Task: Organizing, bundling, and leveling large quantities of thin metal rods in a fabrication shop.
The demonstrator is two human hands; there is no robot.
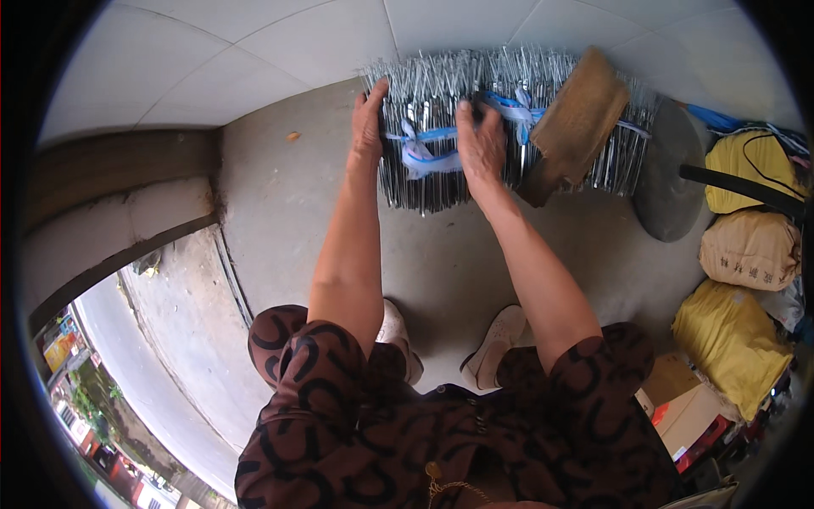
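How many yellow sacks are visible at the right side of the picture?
2: the upper yellow sack above the tan sack, the lower yellow sack below it. More may be hidden.

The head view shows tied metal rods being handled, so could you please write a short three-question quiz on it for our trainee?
1. True or false: the left hand is at the left side of the leftmost bundle of thin metal rods.
2. Which is nearer the brown slab lying against the rods: A) the left hand; B) the right hand; C) both equally?
3. Fill in the missing colour: the strips tied around the leftmost bundle are white and ____.

Key: 1. True. 2. B. 3. Blue.
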